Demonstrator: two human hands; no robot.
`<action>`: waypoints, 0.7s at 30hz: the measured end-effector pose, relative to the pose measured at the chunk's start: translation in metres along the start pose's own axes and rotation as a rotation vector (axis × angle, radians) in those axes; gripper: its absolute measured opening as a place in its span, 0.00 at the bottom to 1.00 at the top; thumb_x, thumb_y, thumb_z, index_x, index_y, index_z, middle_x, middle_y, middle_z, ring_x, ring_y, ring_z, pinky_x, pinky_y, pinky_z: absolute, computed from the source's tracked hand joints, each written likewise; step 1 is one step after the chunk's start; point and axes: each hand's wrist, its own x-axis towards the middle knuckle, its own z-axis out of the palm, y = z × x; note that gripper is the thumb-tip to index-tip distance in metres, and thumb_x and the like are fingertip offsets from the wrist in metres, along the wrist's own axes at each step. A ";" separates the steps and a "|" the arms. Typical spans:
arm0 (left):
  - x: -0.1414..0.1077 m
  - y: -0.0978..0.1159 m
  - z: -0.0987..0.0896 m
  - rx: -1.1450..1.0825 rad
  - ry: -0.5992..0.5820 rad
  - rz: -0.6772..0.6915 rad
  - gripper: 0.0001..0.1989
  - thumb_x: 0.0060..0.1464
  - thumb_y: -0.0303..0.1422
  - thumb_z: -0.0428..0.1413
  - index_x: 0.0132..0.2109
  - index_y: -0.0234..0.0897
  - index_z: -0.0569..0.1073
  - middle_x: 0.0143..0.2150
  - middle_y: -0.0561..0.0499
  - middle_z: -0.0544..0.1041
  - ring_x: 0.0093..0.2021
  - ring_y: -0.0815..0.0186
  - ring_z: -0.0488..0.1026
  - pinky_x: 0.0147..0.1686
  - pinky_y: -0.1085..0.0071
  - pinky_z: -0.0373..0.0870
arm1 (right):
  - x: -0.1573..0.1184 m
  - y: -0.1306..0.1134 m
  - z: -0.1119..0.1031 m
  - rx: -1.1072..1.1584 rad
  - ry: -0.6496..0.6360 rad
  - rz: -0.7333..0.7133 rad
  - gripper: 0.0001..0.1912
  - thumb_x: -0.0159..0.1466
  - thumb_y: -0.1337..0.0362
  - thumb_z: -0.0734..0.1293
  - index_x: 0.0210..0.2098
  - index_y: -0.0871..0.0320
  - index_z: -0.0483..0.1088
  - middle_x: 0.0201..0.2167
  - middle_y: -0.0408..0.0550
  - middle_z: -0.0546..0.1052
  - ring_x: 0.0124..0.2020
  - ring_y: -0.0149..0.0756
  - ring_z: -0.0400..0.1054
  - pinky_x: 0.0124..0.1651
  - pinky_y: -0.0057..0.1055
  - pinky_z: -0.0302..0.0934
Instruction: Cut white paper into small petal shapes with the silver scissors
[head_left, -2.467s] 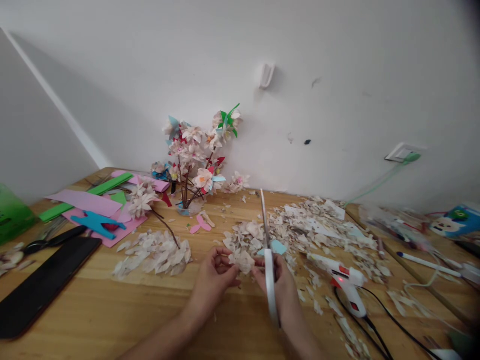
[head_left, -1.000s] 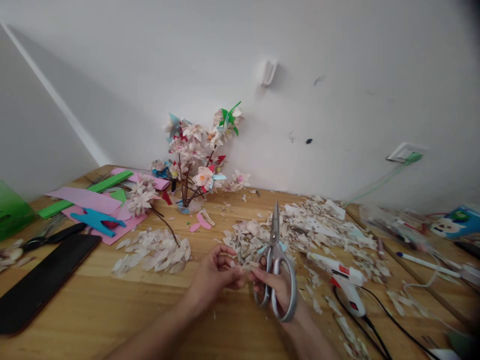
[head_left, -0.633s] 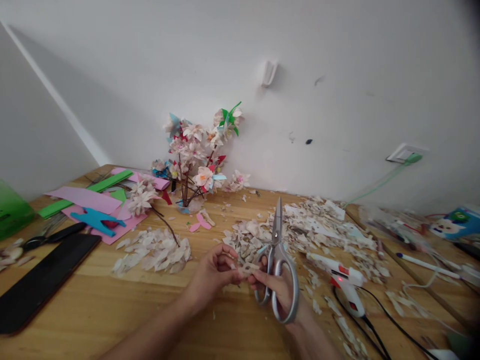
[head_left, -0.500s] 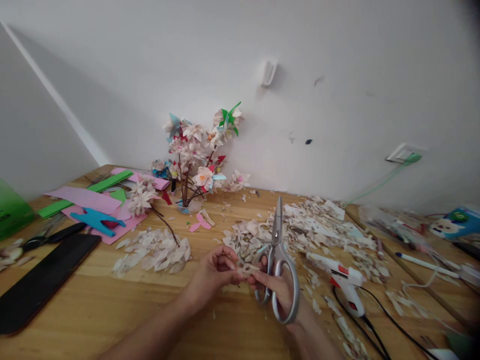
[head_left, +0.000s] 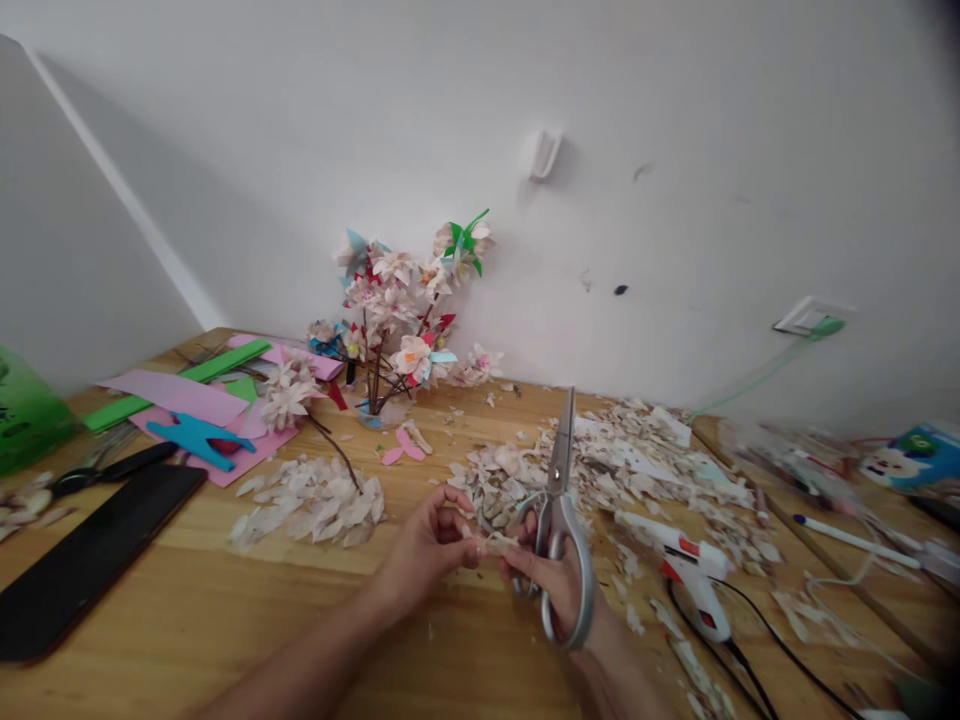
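Low over the wooden table (head_left: 322, 620), my left hand (head_left: 437, 545) pinches one end of a small pale petal-like piece (head_left: 496, 543). My right hand (head_left: 551, 572) holds the other end between thumb and finger. Silver scissors (head_left: 560, 470) hang on the same right hand, with its fingers through the handles, blades pointing away and closed together. A heap of pale dry pieces (head_left: 502, 475) lies just beyond my hands. Left of them is a pile of whitish petals (head_left: 311, 500), beside a twig with a pale flower (head_left: 289, 390).
Flowered twigs (head_left: 394, 310) stand near the wall. Pink paper (head_left: 180, 395), a blue cutout (head_left: 199, 440) and a black phone-like slab (head_left: 97, 550) lie left. A glue gun (head_left: 694, 575) with a black cable and a pen (head_left: 855, 541) lie right.
The scissors have tilted a little to the right in my right hand. The small piece is stretched straighter between my fingers. The whole view has shifted slightly.
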 end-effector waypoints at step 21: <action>0.002 -0.002 -0.003 0.007 0.022 -0.003 0.26 0.27 0.31 0.66 0.30 0.38 0.56 0.15 0.64 0.68 0.15 0.76 0.65 0.19 0.79 0.62 | -0.003 -0.002 0.003 -0.023 0.017 0.038 0.21 0.39 0.62 0.76 0.25 0.56 0.60 0.19 0.34 0.71 0.15 0.28 0.67 0.17 0.23 0.60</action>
